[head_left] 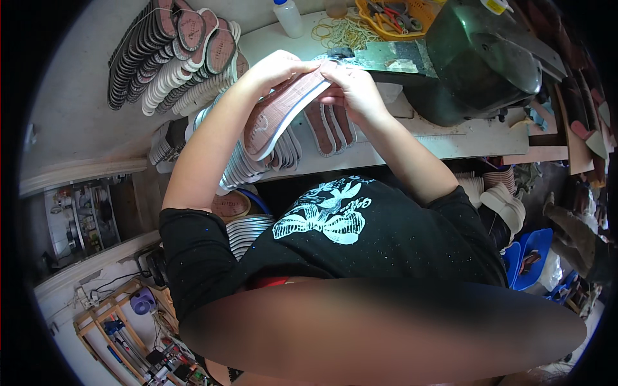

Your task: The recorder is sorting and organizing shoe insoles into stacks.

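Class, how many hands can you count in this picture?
2: the left hand and the right hand, both at the upper end of the sole; some fingers are hidden.

We cannot see most fingers of the left hand (277, 68), hidden behind the sole (283, 114); the right hand (358, 91) covers part of its far end. Beyond the hands, the upper edge crops the basket (373, 26) and bottle (290, 20). Well below both hands, we meet only a broad blur (386, 334).
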`<state>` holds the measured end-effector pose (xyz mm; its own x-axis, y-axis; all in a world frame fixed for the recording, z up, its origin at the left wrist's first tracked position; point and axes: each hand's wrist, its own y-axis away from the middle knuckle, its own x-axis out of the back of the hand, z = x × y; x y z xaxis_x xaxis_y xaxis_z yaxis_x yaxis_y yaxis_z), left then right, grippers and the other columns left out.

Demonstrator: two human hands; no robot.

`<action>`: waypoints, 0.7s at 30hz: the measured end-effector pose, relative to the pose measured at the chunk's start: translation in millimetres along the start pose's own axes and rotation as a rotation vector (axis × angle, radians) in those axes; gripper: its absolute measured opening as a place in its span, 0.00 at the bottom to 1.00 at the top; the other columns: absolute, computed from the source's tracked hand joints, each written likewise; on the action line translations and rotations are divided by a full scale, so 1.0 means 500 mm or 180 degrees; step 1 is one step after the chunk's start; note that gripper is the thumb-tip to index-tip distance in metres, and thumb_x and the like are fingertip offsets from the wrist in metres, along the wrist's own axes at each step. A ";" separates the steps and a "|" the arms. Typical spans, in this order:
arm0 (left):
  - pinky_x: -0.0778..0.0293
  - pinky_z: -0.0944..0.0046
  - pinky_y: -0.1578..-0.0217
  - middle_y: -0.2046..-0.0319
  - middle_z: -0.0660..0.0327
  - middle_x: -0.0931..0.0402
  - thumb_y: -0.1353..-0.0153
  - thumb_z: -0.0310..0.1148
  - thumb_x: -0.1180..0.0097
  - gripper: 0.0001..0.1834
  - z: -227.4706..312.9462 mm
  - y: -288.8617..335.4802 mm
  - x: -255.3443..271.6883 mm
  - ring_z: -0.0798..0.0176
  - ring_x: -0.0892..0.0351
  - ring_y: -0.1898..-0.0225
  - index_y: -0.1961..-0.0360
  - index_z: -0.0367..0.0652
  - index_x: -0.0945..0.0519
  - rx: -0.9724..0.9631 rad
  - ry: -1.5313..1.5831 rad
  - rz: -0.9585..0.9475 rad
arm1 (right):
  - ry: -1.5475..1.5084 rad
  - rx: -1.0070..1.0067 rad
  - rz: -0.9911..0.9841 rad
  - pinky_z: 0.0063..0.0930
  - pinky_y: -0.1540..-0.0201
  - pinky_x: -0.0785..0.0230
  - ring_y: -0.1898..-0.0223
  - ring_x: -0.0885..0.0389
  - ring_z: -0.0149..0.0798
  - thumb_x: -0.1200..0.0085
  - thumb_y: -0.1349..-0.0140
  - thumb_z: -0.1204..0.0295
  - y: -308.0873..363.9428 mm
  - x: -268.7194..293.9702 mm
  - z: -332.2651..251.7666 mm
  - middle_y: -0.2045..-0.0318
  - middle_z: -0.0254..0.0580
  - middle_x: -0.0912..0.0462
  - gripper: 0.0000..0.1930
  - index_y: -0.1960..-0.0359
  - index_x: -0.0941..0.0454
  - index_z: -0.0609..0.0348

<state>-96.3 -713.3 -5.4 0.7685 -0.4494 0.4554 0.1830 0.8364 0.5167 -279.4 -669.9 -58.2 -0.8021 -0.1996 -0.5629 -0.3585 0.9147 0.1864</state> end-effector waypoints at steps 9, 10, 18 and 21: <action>0.35 0.72 0.80 0.81 0.63 0.24 0.46 0.49 0.39 0.20 -0.017 0.003 -0.012 0.73 0.28 0.81 0.75 0.40 0.19 -0.0054 0.0283 0.0266 | -0.0057 0.0113 -0.0044 0.19 0.74 0.26 0.74 0.18 0.31 0.45 0.40 0.64 -0.006 0.004 -0.002 0.73 0.43 0.18 0.13 0.66 0.21 0.65; 0.35 0.72 0.80 0.81 0.63 0.24 0.46 0.49 0.39 0.20 -0.017 0.006 -0.017 0.73 0.28 0.81 0.75 0.40 0.19 -0.0040 0.0289 0.0267 | -0.0078 0.0124 -0.0079 0.19 0.74 0.26 0.74 0.18 0.31 0.45 0.40 0.64 -0.005 0.005 -0.003 0.73 0.43 0.18 0.14 0.66 0.21 0.66; 0.37 0.75 0.87 0.88 0.65 0.29 0.42 0.51 0.43 0.23 0.011 0.020 -0.043 0.75 0.33 0.89 0.75 0.39 0.20 0.0171 0.0714 0.0319 | -0.0191 0.0027 -0.0526 0.22 0.69 0.28 0.74 0.20 0.31 0.43 0.42 0.66 -0.009 0.031 -0.004 0.71 0.42 0.18 0.14 0.66 0.21 0.68; 0.42 0.76 0.91 0.92 0.65 0.32 0.41 0.52 0.44 0.23 0.000 0.005 -0.047 0.75 0.38 0.93 0.76 0.39 0.20 0.0131 0.0878 0.0446 | 0.0222 -0.0300 -0.0521 0.17 0.75 0.35 0.77 0.26 0.24 0.41 0.44 0.64 0.030 0.050 -0.009 0.74 0.35 0.20 0.14 0.68 0.20 0.67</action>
<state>-113.7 -700.7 -14.8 0.9229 -0.2240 0.3133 0.0430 0.8683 0.4942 -306.8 -662.8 -65.6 -0.7593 -0.3699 -0.5354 -0.5275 0.8317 0.1734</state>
